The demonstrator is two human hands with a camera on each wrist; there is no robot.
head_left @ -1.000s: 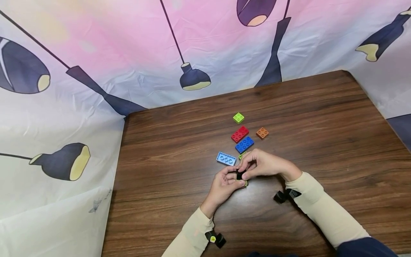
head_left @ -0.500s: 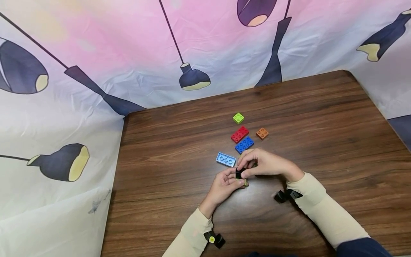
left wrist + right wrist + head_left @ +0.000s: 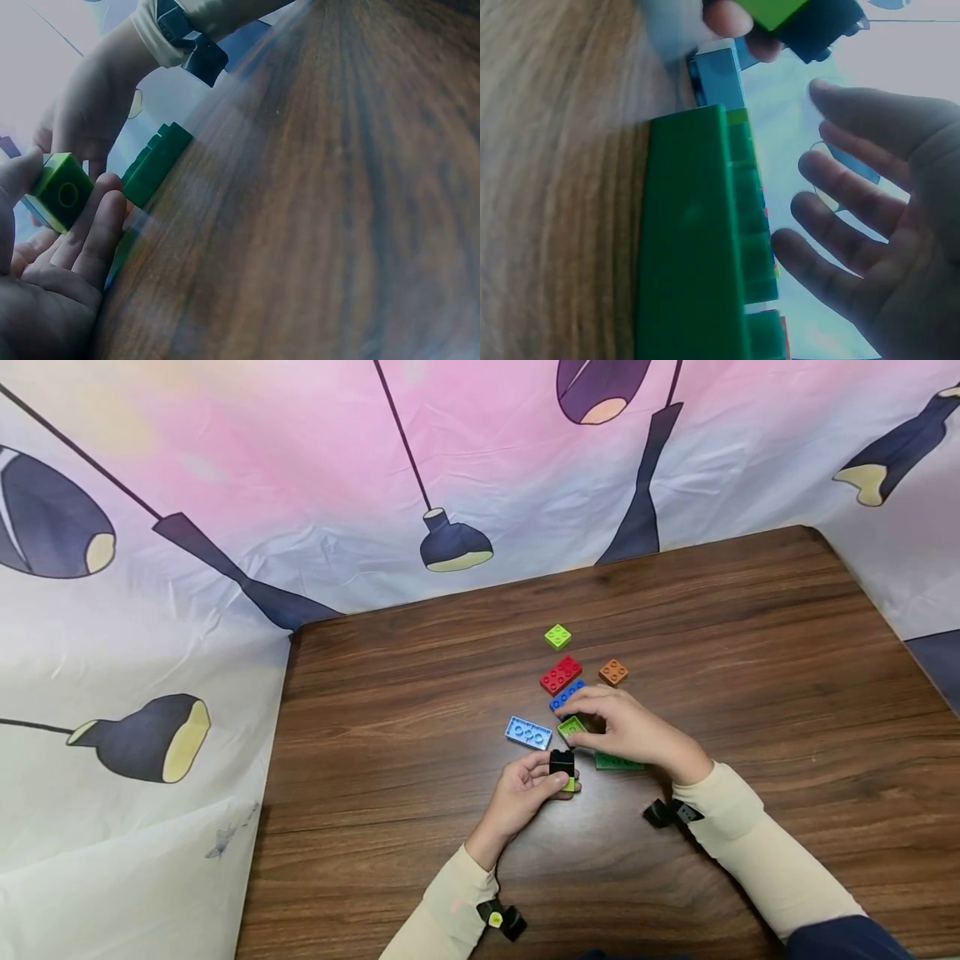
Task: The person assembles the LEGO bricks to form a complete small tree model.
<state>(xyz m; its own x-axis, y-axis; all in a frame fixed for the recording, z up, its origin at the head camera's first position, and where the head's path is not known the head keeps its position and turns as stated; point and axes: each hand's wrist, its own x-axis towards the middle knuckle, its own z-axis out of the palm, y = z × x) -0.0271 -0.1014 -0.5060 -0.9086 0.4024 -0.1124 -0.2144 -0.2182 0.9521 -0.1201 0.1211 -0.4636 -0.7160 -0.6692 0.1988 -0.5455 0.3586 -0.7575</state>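
We see a small stack of two blocks in the left hand, its thumb and fingers pinching it just over the near-middle part of the counter. The upper part of the stack is a black block, squarish and dark, with short round studs standing up on its top. Joined under it we find a bright lime block, partly covered by the thumb. From the left wrist we look at the lime underside, a square face with a round ring in its middle and plain, smooth sides. The right wrist view shows us the pair tilted, the black studs pointing off at a slant.

The right hand has its fingers spread apart and holds nothing. Its thumb lies close to a second lime block on the counter; we cannot tell whether they touch. We also see a long, studded green block near that hand, partly hidden by it in the head view. Farther along lie a pale blue block turned hollow side up, a blue block, a red block and an orange block
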